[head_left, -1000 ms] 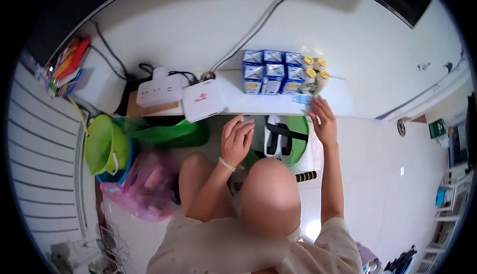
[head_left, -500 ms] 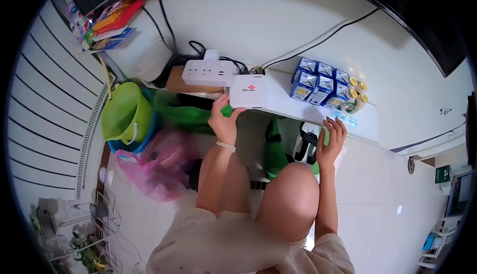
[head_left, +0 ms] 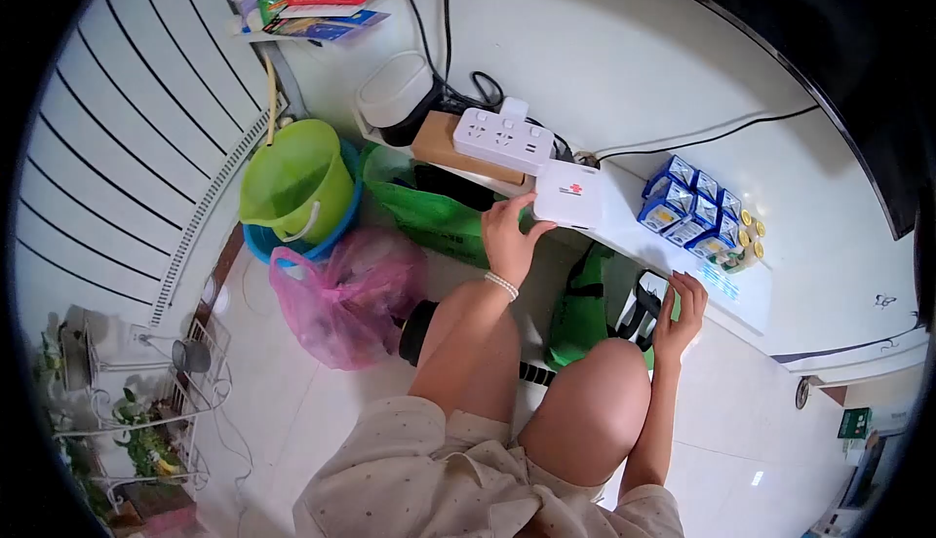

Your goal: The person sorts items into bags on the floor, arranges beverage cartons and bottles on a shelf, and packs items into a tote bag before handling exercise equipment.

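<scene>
My left hand is at the near left corner of a white box with a red logo, thumb and fingers on its edge. The box lies on the white shelf, beside a white power strip. My right hand hangs just off the shelf's front edge, fingers slightly bent and apart, holding nothing. Nearby on the shelf stand several blue-and-white cartons and small yellow-capped bottles, with a clear bluish packet before them.
Below the shelf are green bags, a black-strapped white item, and a pink plastic bag. A green bucket sits in a blue basin at left. A wire plant rack stands lower left.
The view has swung left. My left hand has moved from near the shelf's front edge onto the white box. My right hand has drawn back from the clear packet.
</scene>
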A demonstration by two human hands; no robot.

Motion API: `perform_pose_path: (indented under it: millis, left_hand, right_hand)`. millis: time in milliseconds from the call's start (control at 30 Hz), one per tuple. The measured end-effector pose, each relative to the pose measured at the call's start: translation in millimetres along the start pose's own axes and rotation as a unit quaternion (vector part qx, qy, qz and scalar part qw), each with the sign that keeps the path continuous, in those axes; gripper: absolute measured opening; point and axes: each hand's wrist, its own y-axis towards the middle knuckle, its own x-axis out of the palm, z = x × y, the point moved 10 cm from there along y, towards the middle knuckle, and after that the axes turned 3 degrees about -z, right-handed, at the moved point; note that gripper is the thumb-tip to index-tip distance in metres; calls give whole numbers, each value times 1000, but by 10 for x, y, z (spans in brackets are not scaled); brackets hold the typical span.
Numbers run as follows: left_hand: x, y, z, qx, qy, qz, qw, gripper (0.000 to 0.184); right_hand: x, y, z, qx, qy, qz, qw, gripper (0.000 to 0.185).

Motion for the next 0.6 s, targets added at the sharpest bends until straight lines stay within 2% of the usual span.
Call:
perform_pose_path:
  millis: [100,133,167,200,233,267,300,333,367,433,467,533,567,600]
  left_hand:
    - [-68,-9,75,-10,2,-21,1000,40]
    - [-177,-14,177,22,-25,19,999,39]
    - [-344,2,307,55,-51,64,995,38]
    - [-390,-32,365,27,-72,35,996,28]
    - [-410,-118,440,27,-71,34,997,28]
    - [-339,-181,452,4,-156,-10,988,30]
    - [-257,-262,501,-19,-241,-57,969,32]
    - [-157,-343,714,-8,-256,-131,958,34]
    - [-97,-423,886,0,-263,-200,944,37]
    - [-88,-528,1111,114,-318,-173,925,38]
    - [-91,-519,1126,112,-316,-169,927,38]
    - [-34,-526,1124,90,-339,-183,918,41]
    - [-35,-556,1109,71,-349,-185,916,43]
    - [-23,-564,1087,56,-359,-189,913,45]
  right_hand:
    - [38,58,-60,9,39,-17,999,7]
    - [24,71,-91,6,40,-18,999,7]
    - [83,100,-33,51,106,-50,992,5]
    - [153,108,22,100,170,-83,977,16]
    - [134,141,-16,101,170,-83,977,16]
    - [250,167,11,180,307,-96,930,26]
    - [387,118,34,259,433,-106,857,37]
    - [429,99,72,251,399,-137,871,43]
    - [788,6,-209,346,619,-113,696,43]
    - [997,-1,-652,326,705,-178,604,56]
    - [1040,-15,-763,325,705,-183,603,56]
    - [1219,-216,-1292,312,771,-349,432,77]
    - [1209,-221,-1359,318,767,-356,428,77]
    - [1148,-57,-1289,311,765,-288,484,80]
